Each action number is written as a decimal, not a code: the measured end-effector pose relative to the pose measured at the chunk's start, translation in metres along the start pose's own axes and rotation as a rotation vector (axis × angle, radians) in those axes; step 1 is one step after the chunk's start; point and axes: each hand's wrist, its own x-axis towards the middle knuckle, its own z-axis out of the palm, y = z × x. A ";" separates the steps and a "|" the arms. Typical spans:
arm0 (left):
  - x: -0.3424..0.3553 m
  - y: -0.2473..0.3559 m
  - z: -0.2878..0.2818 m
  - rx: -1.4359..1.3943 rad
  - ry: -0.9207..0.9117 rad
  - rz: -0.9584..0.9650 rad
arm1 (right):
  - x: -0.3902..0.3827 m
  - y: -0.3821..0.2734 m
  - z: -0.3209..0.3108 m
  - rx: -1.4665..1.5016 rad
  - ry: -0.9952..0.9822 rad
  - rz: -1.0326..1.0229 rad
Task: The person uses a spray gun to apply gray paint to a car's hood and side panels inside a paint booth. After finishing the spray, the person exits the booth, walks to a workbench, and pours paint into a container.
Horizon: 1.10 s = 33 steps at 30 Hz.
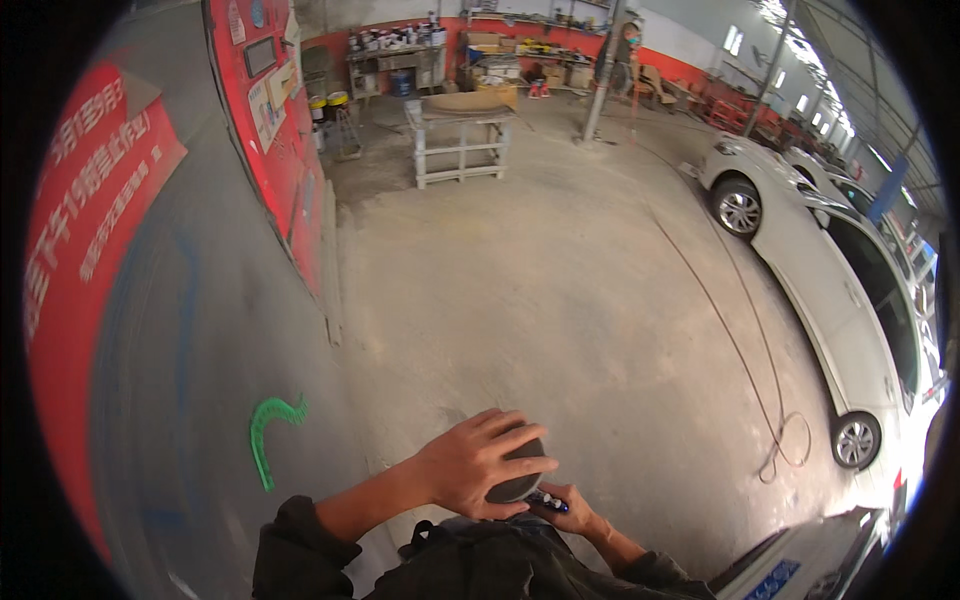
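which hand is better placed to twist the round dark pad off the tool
Left, probably: the left hand already spreads over the round dark pad, while the right hand grips the small tool underneath.

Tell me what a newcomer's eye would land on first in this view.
Low in the middle, the left hand grips a dark round pad from above, while the right hand holds a small dark tool just under it. A white car runs down the right side, and a red wall panel fills the left. A thin hose snakes across the dusty floor.
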 end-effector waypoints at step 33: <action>0.145 -1.127 -0.481 0.185 0.568 -0.694 | 1.288 -0.105 -0.256 -0.089 0.335 -0.124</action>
